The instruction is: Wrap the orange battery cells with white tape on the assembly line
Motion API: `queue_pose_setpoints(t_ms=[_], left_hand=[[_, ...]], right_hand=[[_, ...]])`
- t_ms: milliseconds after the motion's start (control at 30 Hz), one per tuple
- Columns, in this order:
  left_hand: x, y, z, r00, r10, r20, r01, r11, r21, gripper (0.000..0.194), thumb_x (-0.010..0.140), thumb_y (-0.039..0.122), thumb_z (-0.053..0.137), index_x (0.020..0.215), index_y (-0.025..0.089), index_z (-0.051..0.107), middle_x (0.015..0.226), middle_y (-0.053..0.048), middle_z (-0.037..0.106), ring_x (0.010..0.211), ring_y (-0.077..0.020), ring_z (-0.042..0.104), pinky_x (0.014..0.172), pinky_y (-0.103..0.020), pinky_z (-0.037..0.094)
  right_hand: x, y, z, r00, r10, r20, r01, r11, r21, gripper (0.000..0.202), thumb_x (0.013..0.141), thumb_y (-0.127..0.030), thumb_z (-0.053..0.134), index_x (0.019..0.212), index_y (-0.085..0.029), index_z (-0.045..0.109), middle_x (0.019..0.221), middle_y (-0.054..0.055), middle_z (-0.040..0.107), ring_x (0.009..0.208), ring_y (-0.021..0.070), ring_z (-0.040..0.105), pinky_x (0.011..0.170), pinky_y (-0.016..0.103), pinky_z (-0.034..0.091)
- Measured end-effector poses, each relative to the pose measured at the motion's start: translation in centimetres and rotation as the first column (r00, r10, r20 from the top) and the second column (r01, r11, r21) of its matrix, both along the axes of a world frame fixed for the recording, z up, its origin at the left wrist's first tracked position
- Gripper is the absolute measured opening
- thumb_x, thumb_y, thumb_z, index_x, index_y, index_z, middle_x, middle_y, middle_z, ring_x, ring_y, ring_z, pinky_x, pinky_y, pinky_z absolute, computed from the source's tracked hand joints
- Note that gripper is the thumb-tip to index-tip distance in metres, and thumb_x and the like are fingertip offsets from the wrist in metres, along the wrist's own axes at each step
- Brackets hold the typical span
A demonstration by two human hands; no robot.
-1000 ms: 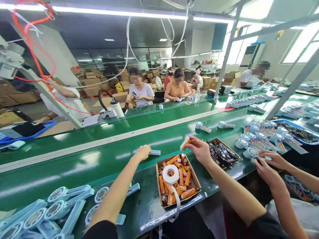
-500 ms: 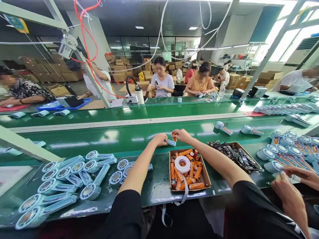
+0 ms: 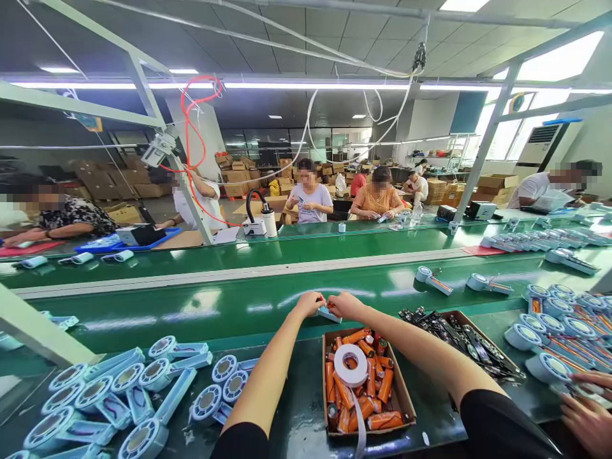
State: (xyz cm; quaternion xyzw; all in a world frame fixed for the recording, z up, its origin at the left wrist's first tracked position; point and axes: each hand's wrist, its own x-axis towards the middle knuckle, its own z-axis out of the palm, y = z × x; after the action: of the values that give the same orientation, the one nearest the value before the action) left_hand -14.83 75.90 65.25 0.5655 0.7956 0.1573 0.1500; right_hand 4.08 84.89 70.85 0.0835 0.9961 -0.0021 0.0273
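Observation:
Above the green belt's near edge, both my hands meet at a light-blue handheld fan housing (image 3: 329,314), whose handle end shows below the fingers. My left hand (image 3: 308,304) is closed around the housing, its head hidden by that hand. Fingers of my right hand (image 3: 348,306) are pinched at the handle, with a bit of orange battery showing between the hands; most of it is covered. Just nearer to me is a cardboard box (image 3: 410,417) of orange batteries (image 3: 385,386). A roll of white tape (image 3: 342,366) lies on top, its loose end trailing down.
Several light-blue fan housings (image 3: 95,392) lie at left, more (image 3: 549,325) at right. A box of black strip-like parts (image 3: 471,341) stands right of the batteries. A co-worker's hands (image 3: 590,408) work at far right. Slanting metal posts (image 3: 43,322) flank the green belt (image 3: 162,312).
The camera has tilted up, so the bench sits lower in view. My right hand has brought the orange battery from beside the housing to its handle, close against my left hand.

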Motion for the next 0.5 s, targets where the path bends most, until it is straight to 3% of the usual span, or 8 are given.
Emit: queue_pose_setpoints(t_ms=[267, 367, 500], left_hand=[[1.0, 0.6, -0.1, 0.997, 0.071, -0.023, -0.07, 0.997, 0.015, 0.031, 0.101, 0.041, 0.065, 0.119, 0.015, 0.067, 0.12, -0.009, 0.069, 0.108, -0.0224, 0.067, 0.096, -0.045, 0.058], [1.5, 0.6, 0.2, 0.996, 0.078, -0.045, -0.077, 0.997, 0.02, 0.031, 0.101, 0.04, 0.065, 0.118, 0.015, 0.068, 0.12, -0.009, 0.069, 0.108, -0.0221, 0.067, 0.097, -0.045, 0.058], [2.1, 0.8, 0.4, 0.996, 0.077, -0.037, -0.076, 0.996, 0.038, 0.03, 0.101, 0.041, 0.064, 0.115, 0.015, 0.068, 0.115, -0.008, 0.07, 0.104, -0.0211, 0.068, 0.094, -0.043, 0.059]], right_hand=[[-2.9, -1.1, -0.8, 0.992, -0.091, 0.085, 0.095, 0.995, -0.034, 0.033, 0.101, -0.04, 0.065, 0.121, -0.014, 0.067, 0.119, 0.009, 0.07, 0.105, 0.0214, 0.07, 0.094, 0.045, 0.06], [-2.4, -0.4, -0.2, 0.994, -0.091, 0.061, 0.097, 0.991, -0.092, 0.027, 0.1, -0.038, 0.066, 0.114, -0.014, 0.07, 0.111, 0.008, 0.073, 0.101, 0.0209, 0.071, 0.091, 0.042, 0.059], [0.7, 1.8, 0.3, 0.988, -0.147, -0.055, 0.137, 0.98, -0.146, 0.019, 0.098, -0.027, 0.062, 0.113, -0.019, 0.071, 0.104, 0.009, 0.078, 0.099, 0.022, 0.073, 0.083, 0.029, 0.052]])
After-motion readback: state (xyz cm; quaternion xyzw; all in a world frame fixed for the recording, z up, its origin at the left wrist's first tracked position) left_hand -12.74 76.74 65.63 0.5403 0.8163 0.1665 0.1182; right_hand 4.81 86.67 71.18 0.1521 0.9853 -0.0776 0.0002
